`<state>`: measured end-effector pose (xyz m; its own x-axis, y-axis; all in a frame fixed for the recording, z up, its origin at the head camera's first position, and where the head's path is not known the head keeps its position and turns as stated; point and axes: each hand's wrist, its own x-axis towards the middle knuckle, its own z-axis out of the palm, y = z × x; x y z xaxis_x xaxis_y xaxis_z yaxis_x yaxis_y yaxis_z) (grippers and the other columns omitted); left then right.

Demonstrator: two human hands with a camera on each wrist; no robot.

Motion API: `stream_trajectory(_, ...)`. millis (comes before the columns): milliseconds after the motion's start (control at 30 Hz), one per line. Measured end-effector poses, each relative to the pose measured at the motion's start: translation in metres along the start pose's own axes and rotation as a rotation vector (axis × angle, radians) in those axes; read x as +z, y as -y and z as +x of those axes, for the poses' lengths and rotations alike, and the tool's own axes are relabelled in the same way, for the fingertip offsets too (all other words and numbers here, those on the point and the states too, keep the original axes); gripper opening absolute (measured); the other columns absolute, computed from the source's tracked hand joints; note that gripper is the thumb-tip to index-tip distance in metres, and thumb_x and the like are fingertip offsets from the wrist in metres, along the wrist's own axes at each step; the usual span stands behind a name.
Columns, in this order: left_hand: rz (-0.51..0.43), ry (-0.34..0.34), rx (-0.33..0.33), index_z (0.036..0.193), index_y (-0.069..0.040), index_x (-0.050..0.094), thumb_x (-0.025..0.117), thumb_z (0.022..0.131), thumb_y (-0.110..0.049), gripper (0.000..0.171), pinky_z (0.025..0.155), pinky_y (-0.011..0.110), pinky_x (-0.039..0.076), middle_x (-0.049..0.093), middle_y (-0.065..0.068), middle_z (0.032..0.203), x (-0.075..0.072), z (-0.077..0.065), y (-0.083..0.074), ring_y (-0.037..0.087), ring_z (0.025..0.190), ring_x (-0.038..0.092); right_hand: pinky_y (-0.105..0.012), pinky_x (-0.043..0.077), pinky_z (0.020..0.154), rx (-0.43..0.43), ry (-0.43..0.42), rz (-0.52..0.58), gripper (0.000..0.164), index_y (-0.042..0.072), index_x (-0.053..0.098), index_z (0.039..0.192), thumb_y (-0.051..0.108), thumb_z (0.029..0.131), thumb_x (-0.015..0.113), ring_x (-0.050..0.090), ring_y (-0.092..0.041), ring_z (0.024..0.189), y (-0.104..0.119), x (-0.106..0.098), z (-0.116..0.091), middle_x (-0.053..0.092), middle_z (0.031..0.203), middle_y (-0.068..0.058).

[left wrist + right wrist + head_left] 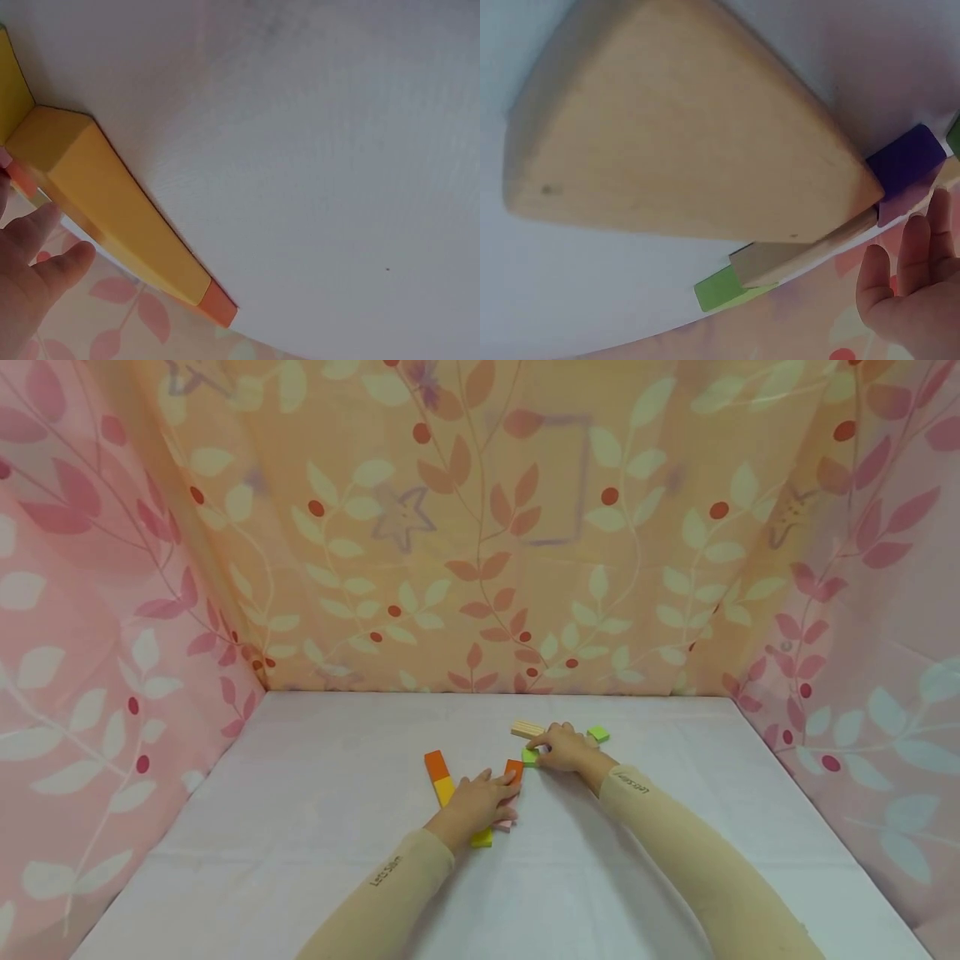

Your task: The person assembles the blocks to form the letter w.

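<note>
My left hand (pixel 472 806) lies across a V-shaped row of wooden blocks, its fingers touching the orange-red block (pixel 513 768) and its thumb by a pink block (pixel 504 825). The row's left arm has an orange block (pixel 435 766) and a yellow block (pixel 444 791); a yellow-green block (pixel 482 839) shows at the near bend. My right hand (pixel 566 747) pinches a green block (pixel 530 758) at the orange-red block's far end. In the right wrist view, a purple block (pixel 909 163) is near the fingers. My left hand is only partly visible in the left wrist view.
Behind my right hand lies a natural wood block (pixel 527 728); a light green block (pixel 597 733) is to its right. A plain wood block (pixel 682 127) looms close in the right wrist view. Patterned cloth walls border the white table (pixel 300 743).
</note>
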<state>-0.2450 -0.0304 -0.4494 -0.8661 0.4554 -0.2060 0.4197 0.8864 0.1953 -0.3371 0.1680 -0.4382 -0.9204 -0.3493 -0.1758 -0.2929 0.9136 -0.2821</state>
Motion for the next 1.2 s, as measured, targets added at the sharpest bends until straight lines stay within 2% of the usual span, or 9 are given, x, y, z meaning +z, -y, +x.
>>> stream_trajectory(100,0.007,0.003,0.003,0.144,-0.029,0.049,0.059,0.09,-0.048,0.058,0.106,0.06,0.031,0.036,-0.008,0.154,0.0,0.0,0.0,0.03,0.14,0.033,-0.044,0.041,0.077,-0.019,-0.01,0.044,0.039,0.022,0.067,0.127,0.025,0.088,0.069,0.043,-0.027,0.1,-0.004,-0.005,-0.003,0.054,0.112,-0.011)
stream_trajectory(333,-0.043,0.019,-0.024,0.145,-0.03,0.048,0.059,0.091,-0.047,0.057,0.109,0.059,0.027,0.036,-0.008,0.154,-0.003,-0.002,0.001,0.03,0.142,0.03,-0.048,0.041,0.086,-0.035,-0.017,0.151,0.039,0.012,0.064,0.128,0.017,0.09,0.068,0.042,-0.034,0.105,-0.023,-0.024,-0.009,0.053,0.115,-0.02)
stream_trajectory(533,-0.072,0.015,-0.017,0.145,-0.027,0.048,0.059,0.092,-0.045,0.057,0.109,0.059,0.026,0.038,-0.006,0.153,-0.004,-0.004,0.001,0.031,0.142,0.03,-0.047,0.041,0.088,0.0,0.015,0.147,0.054,0.011,0.058,0.136,0.019,0.085,0.075,0.042,-0.035,0.106,-0.036,-0.025,-0.011,0.052,0.113,-0.02)
stream_trajectory(667,-0.067,0.011,-0.014,0.145,-0.028,0.048,0.059,0.091,-0.046,0.057,0.109,0.059,0.027,0.037,-0.007,0.154,-0.003,-0.002,0.0,0.03,0.142,0.031,-0.049,0.037,0.09,0.025,0.047,0.101,0.065,0.013,0.051,0.142,0.025,0.083,0.077,0.04,-0.035,0.109,-0.04,-0.023,-0.009,0.049,0.122,-0.021)
stream_trajectory(900,-0.058,0.012,-0.011,0.145,-0.029,0.048,0.06,0.091,-0.047,0.058,0.109,0.06,0.026,0.035,-0.009,0.154,0.0,0.0,0.0,0.029,0.142,0.031,-0.063,0.027,0.101,0.02,0.098,0.013,0.069,0.013,0.046,0.146,0.033,0.086,0.074,0.028,-0.047,0.131,-0.047,-0.018,0.0,0.033,0.148,-0.023)
stream_trajectory(1067,-0.08,0.019,-0.016,0.145,-0.029,0.047,0.06,0.091,-0.046,0.058,0.11,0.06,0.025,0.034,-0.01,0.154,-0.001,0.0,0.0,0.028,0.142,0.03,-0.07,0.023,0.103,0.015,0.162,0.029,0.072,0.009,0.042,0.147,0.034,0.087,0.073,0.022,-0.052,0.135,-0.045,-0.019,0.002,0.028,0.151,-0.026)
stream_trajectory(1200,-0.094,0.038,-0.039,0.145,-0.029,0.047,0.061,0.091,-0.046,0.059,0.111,0.059,0.023,0.035,-0.01,0.154,-0.004,0.0,0.002,0.027,0.143,0.028,-0.068,0.025,0.104,-0.002,0.189,0.038,0.071,0.007,0.044,0.145,0.03,0.085,0.076,0.024,-0.052,0.134,-0.042,-0.021,0.003,0.03,0.15,-0.028)
